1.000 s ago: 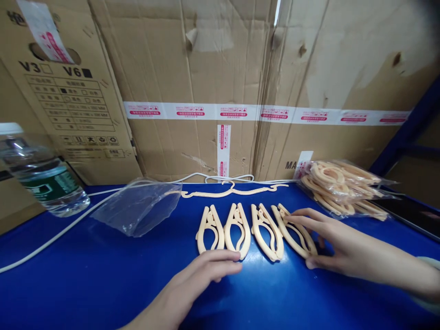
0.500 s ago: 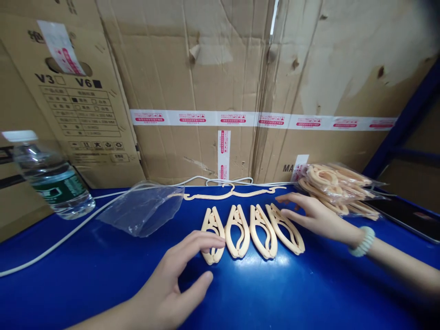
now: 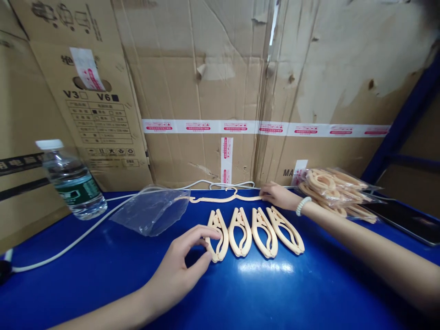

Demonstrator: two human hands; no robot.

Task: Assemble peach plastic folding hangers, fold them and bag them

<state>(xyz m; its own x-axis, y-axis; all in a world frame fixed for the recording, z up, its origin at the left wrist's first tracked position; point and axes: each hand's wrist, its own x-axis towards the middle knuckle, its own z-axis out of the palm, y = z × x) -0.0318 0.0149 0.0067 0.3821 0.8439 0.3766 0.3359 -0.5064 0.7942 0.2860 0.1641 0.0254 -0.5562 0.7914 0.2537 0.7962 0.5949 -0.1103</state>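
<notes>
Several folded cream plastic hangers lie side by side in a row on the blue table. My left hand is at the leftmost folded hanger, its thumb and forefinger curved and apart by the hanger's left side; the fingertips seem to touch it. Behind the row lies an unfolded hanger, hook toward the cardboard. My right hand, wearing a pale beaded bracelet, has its fingers closed on the right arm of this unfolded hanger, hiding that end.
A clear plastic bag partly covers the unfolded hanger's left end. At the left stand a water bottle and a white cable. Bagged hangers and a dark phone lie at the right. Cardboard walls the back.
My right hand has moved left and away from me, from beside the rightmost folded hanger to the unfolded hanger. My left thumb has come nearer the leftmost folded hanger. The view has shifted slightly.
</notes>
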